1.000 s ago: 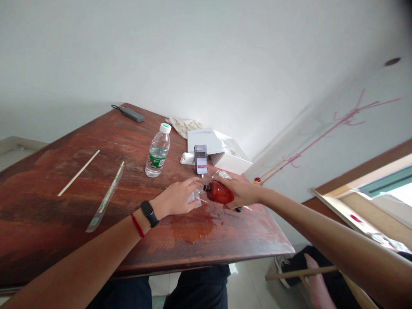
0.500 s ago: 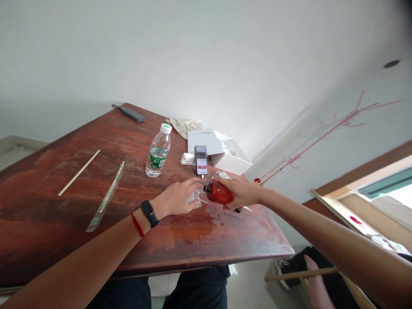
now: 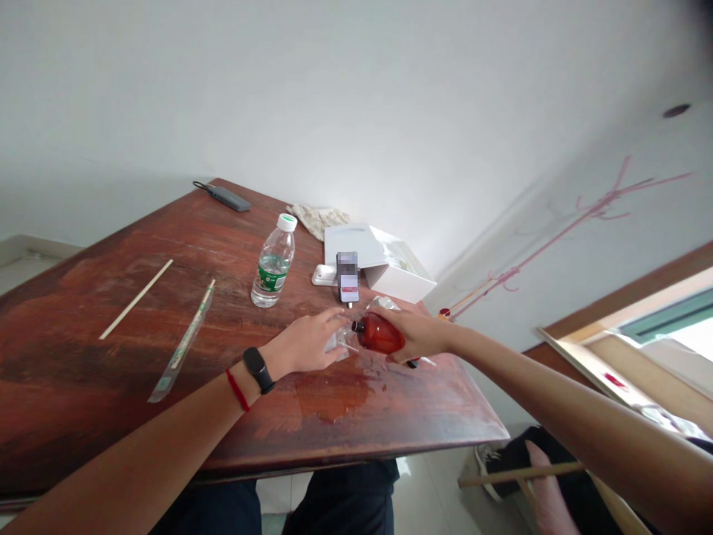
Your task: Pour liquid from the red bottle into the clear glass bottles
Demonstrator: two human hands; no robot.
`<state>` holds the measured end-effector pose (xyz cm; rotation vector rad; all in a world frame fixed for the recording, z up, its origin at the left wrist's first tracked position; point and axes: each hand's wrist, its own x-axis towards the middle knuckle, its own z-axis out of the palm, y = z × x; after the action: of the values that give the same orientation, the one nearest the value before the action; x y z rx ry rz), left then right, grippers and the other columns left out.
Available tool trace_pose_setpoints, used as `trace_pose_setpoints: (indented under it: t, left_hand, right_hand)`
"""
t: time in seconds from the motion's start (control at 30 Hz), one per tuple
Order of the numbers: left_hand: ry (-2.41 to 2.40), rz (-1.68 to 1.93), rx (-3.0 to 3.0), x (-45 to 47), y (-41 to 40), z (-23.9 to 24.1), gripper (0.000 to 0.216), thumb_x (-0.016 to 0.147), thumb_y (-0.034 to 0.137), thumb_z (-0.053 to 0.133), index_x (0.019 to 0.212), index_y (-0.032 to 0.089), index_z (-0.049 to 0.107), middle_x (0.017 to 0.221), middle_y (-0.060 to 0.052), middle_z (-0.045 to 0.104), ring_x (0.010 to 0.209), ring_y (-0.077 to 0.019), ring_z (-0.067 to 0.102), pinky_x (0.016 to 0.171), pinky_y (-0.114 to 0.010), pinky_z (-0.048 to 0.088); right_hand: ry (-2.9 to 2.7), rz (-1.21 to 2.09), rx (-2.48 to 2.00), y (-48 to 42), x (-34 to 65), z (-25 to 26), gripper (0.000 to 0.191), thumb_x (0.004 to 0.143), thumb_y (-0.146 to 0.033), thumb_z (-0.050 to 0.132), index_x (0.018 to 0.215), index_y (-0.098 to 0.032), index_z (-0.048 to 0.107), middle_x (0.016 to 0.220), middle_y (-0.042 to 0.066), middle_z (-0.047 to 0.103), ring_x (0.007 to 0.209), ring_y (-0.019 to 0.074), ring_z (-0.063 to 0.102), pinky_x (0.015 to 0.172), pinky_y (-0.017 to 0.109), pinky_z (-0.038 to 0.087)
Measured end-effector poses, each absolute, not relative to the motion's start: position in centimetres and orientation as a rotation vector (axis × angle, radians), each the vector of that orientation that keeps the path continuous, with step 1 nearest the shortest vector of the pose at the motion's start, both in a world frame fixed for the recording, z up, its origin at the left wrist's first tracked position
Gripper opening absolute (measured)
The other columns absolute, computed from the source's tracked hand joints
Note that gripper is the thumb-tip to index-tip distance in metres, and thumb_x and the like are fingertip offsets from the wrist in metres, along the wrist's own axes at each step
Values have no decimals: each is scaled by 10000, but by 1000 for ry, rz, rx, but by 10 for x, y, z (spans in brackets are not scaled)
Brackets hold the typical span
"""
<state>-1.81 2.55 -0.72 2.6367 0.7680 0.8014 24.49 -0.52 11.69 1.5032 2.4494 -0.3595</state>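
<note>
grip: right hand [image 3: 419, 334] clamped round amber bottle [image 3: 379, 334], tipped sideways low over table [image 3: 111, 297] | left hand [image 3: 308, 343] closed on clear container [image 3: 339, 342] at amber bottle's mouth | wet patch [image 3: 333, 391] just nearer than amber bottle | phone [image 3: 348, 276], white box [image 3: 398, 279] close behind it

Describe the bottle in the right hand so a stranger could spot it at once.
On the reddish wooden table, look just beyond the wet patch near the front edge. There the right hand grips a brown bottle tipped sideways, neck toward the left hand. The water bottle behind it is clear and upright.
</note>
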Motion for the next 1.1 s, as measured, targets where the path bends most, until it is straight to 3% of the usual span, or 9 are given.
trace_pose_setpoints:
  t: [0.3,0.67,1.1]
  left_hand:
    - [785,791,2638,-18,25,-6,522,1005,393,672,1486,210,587,1596,-142,568,1242,-327,734,1051,-444,624]
    - [772,778,2636,-18,25,-6,535,1010,386,662,1500,188,578,1605,-159,562,1283,-346,713,1084,-482,611]
    - [805,726,2629,-18,25,-5,543,1012,394,663,1501,177,569,1634,-151,534,1274,-360,719,1076,-516,618]
  right_hand:
    - [2489,-356,1489,-5,247,116,1042,663,-277,877,1605,-249,430,1576,160,595,1359,415,623,1126,540,495]
    - [2458,-392,1511,-6,242,119,1038,678,-257,856,1616,-218,414,1521,184,625,1274,408,668,1101,551,507]
    - [2484,-393,1489,-4,247,116,1114,670,-277,886,1652,-254,361,1627,166,543,1375,418,613,1154,541,476]
